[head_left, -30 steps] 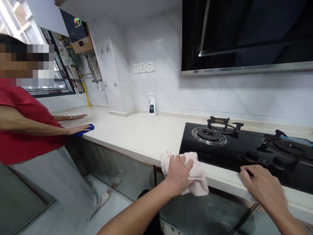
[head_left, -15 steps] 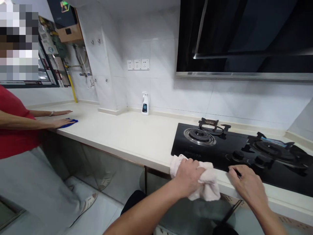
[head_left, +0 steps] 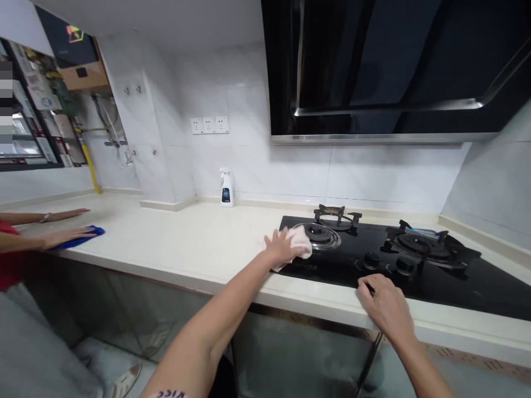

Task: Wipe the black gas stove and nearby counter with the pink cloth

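Note:
My left hand (head_left: 280,247) presses a pale pink cloth (head_left: 302,242) down at the left edge of the black gas stove (head_left: 327,270). The cloth is bunched under the fingers and overlaps the rim of the left burner (head_left: 319,235). At the stove's front edge rests my right hand (head_left: 386,303), its fingers curled in and nothing visible in them. Just beyond it are two black control knobs (head_left: 371,260). The underside of the right hand is hidden.
On the cream countertop (head_left: 182,243), a white spray bottle (head_left: 226,189) stands against the wall. At the left, another person's hand (head_left: 66,236) lies on a blue cloth (head_left: 93,233). A burner grate (head_left: 338,216) stands behind the left burner. The range hood (head_left: 373,66) hangs above.
My left hand has carried the pink cloth from the counter's front edge up and left onto the stove's left side. The view has shifted right; my right hand stays at the stove's front.

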The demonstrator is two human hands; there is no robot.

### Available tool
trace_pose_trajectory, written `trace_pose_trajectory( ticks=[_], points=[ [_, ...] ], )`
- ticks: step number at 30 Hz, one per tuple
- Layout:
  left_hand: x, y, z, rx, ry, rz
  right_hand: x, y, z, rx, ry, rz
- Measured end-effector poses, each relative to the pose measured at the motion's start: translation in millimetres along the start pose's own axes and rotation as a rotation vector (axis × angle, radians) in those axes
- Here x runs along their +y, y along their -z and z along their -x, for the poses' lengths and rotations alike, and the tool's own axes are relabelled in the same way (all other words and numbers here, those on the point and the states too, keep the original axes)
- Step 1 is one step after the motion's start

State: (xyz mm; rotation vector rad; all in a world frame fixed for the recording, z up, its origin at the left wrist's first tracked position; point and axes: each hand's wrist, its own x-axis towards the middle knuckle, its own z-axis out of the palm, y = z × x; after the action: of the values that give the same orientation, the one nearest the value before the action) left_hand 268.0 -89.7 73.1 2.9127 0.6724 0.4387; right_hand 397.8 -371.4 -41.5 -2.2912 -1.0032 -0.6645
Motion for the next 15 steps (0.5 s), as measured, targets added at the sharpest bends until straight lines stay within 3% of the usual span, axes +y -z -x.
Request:
trace_pose_trajectory(
  ticks=[4,8,12,14,15],
  points=[
    [2,-27,6,-0.150,-0.035,-0.051,-4,3,0,0.004,-0.009,-0.005],
    [12,-27,32,-0.191,-0.154,-0.065,-7,7,-1,0.002,-0.081,-0.177],
    [37,-33,49,-0.230,-0.334,-0.009,4,14,0,0.213,-0.271,-0.516],
    [54,-42,41,-0.232,-0.359,0.013,14,19,-1,0.292,-0.368,-0.559],
    [64,-47,33,-0.233,-0.343,0.018,19,21,-3,0.270,-0.374,-0.544]
  ],
)
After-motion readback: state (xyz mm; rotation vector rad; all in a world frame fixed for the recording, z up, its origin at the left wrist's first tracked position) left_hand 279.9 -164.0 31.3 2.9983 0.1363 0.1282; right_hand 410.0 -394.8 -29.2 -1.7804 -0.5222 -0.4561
